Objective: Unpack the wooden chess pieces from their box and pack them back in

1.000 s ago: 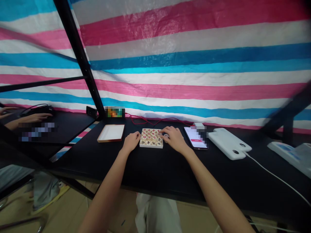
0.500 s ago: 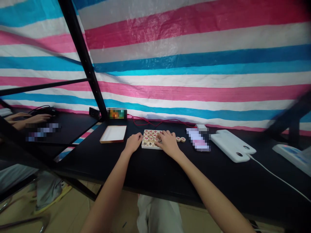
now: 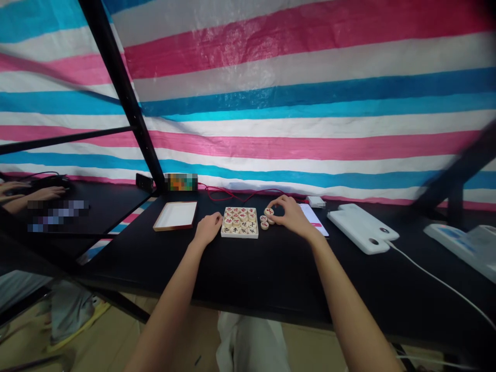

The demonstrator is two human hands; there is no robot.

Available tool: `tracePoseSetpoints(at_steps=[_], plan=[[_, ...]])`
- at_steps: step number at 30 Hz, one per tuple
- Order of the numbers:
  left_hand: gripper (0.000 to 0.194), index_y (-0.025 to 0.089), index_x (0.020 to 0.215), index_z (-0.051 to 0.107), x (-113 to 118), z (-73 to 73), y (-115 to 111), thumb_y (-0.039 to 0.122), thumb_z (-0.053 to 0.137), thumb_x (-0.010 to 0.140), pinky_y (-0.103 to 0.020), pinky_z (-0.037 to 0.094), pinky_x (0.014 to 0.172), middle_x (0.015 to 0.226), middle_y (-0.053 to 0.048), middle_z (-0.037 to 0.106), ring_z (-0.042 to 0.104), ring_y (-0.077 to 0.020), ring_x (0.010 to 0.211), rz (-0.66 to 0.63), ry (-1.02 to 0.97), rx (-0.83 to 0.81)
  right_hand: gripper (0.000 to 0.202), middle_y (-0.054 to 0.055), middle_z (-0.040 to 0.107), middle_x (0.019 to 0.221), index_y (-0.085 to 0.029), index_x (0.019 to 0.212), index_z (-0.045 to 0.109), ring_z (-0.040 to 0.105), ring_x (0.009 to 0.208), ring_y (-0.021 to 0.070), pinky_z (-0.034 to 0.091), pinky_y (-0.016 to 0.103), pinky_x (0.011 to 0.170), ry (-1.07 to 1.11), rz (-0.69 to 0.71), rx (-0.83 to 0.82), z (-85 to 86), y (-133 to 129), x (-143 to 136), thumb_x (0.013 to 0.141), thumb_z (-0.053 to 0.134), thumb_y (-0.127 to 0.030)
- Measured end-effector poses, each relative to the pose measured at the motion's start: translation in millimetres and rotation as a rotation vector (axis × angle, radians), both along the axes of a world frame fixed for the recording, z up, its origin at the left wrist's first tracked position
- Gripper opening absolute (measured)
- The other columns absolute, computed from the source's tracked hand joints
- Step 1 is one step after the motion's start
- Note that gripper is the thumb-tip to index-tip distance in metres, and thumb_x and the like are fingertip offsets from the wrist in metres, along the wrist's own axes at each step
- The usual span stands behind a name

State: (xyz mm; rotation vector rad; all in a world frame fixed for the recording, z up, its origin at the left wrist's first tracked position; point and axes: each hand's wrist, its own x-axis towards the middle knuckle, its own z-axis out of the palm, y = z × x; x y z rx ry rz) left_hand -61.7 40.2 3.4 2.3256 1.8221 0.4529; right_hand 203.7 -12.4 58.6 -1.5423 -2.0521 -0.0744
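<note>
A shallow white box (image 3: 239, 236) on the black table holds rows of round xiangqi pieces (image 3: 236, 215) with red and black characters. My right hand (image 3: 293, 216) is to the right of the box. Its thumb and fingers pinch a xiangqi piece (image 3: 268, 211) marked in red. Loose pieces (image 3: 264, 226) lie on the table just under and beside the pinched one. Close to the left side of the box, my left hand (image 3: 208, 227) rests on the table with curled fingers, and nothing shows in it.
An open box lid (image 3: 175, 215) lies at the left. On the right are a phone (image 3: 314, 219), partly behind my right hand, a white adapter (image 3: 315, 201) and a white device (image 3: 363, 229) with a cable. Another person's hands (image 3: 36, 196) are at the far left table.
My right hand has moved from over the box to its right and now visibly holds a piece. A gap in the pieces shows in the box. My left hand stays beside it.
</note>
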Motion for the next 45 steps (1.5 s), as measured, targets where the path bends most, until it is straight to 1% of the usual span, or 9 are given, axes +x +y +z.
tracePoseSetpoints(at_steps=[5, 18, 22, 25, 29, 32, 36, 40, 45], plan=[[0.032, 0.023, 0.088, 0.056, 2, 5.0, -2, 0.040, 0.029, 0.084, -0.022, 0.034, 0.059, 0.082, -0.003, 0.063, 0.057, -0.0169, 0.077, 0.012, 0.000, -0.032, 0.020, 0.004, 0.052, 0.086, -0.022, 0.084, 0.061, 0.045, 0.081, 0.0176, 0.033, 0.027, 0.070, -0.142, -0.024, -0.159, -7.8, -3, 25, 0.067, 0.061, -0.032], [0.032, 0.022, 0.087, 0.056, 3, 7.5, -5, 0.040, 0.030, 0.084, -0.021, 0.033, 0.058, 0.081, -0.002, 0.063, 0.057, -0.0158, 0.075, 0.017, 0.002, -0.033, 0.024, 0.004, 0.052, 0.087, -0.023, 0.090, 0.061, 0.046, 0.082, 0.0171, 0.032, 0.025, 0.066, -0.208, -0.019, -0.265, -23.2, 3, 20, 0.069, 0.060, -0.032], [0.031, 0.023, 0.087, 0.056, 2, 6.1, -4, 0.039, 0.030, 0.084, -0.022, 0.033, 0.057, 0.081, -0.002, 0.063, 0.057, -0.0159, 0.075, 0.009, 0.000, -0.022, 0.023, 0.003, 0.052, 0.085, -0.023, 0.092, 0.060, 0.046, 0.080, 0.0153, 0.032, 0.025, 0.067, -0.139, 0.053, -0.230, -18.1, 2, 13, 0.071, 0.059, -0.032], [0.031, 0.023, 0.086, 0.056, 2, 5.0, -3, 0.040, 0.030, 0.084, -0.022, 0.034, 0.058, 0.081, -0.003, 0.063, 0.057, -0.0161, 0.075, 0.009, 0.001, -0.018, 0.022, 0.003, 0.052, 0.091, -0.024, 0.097, 0.057, 0.045, 0.085, 0.0161, 0.030, 0.026, 0.069, -0.125, 0.072, -0.120, -17.9, 0, -9, 0.077, 0.052, -0.032], [0.032, 0.023, 0.087, 0.056, 2, 5.1, -4, 0.040, 0.029, 0.084, -0.022, 0.034, 0.059, 0.080, -0.003, 0.063, 0.057, -0.0166, 0.075, 0.011, 0.002, -0.012, 0.024, 0.006, 0.051, 0.099, -0.024, 0.102, 0.054, 0.041, 0.092, 0.0202, 0.027, 0.031, 0.071, -0.261, -0.001, 0.041, -27.0, 0, -47, 0.081, 0.046, -0.032], [0.033, 0.022, 0.087, 0.057, 3, 6.2, -4, 0.040, 0.029, 0.084, -0.022, 0.034, 0.058, 0.080, -0.003, 0.063, 0.058, -0.0171, 0.076, 0.020, 0.004, -0.018, 0.024, 0.009, 0.049, 0.101, -0.021, 0.101, 0.055, 0.039, 0.092, 0.0223, 0.026, 0.034, 0.071, -0.348, -0.079, 0.058, -33.6, 2, -62, 0.081, 0.044, -0.029], [0.033, 0.022, 0.087, 0.056, 3, 6.6, -4, 0.040, 0.029, 0.084, -0.022, 0.034, 0.059, 0.081, -0.003, 0.063, 0.058, -0.0181, 0.078, 0.020, 0.010, -0.027, 0.023, 0.011, 0.048, 0.101, -0.019, 0.099, 0.055, 0.039, 0.090, 0.0234, 0.025, 0.036, 0.071, -0.356, -0.171, 0.056, -37.5, 5, -63, 0.081, 0.042, -0.027], [0.034, 0.022, 0.087, 0.057, 2, 5.2, -4, 0.041, 0.029, 0.084, -0.023, 0.034, 0.059, 0.081, -0.003, 0.063, 0.058, -0.0183, 0.077, 0.012, 0.010, -0.009, 0.021, 0.010, 0.049, 0.098, -0.018, 0.094, 0.056, 0.039, 0.089, 0.0233, 0.025, 0.035, 0.070, -0.335, -0.177, 0.055, -38.8, 6, -62, 0.081, 0.044, -0.030], [0.033, 0.022, 0.087, 0.057, 2, 6.5, -5, 0.040, 0.029, 0.084, -0.022, 0.034, 0.059, 0.081, -0.003, 0.063, 0.058, -0.0179, 0.077, 0.016, 0.006, -0.019, 0.024, 0.007, 0.052, 0.095, -0.020, 0.091, 0.056, 0.042, 0.089, 0.0216, 0.026, 0.034, 0.070, -0.228, -0.180, 0.065, -25.4, 5, -51, 0.079, 0.048, -0.039]])
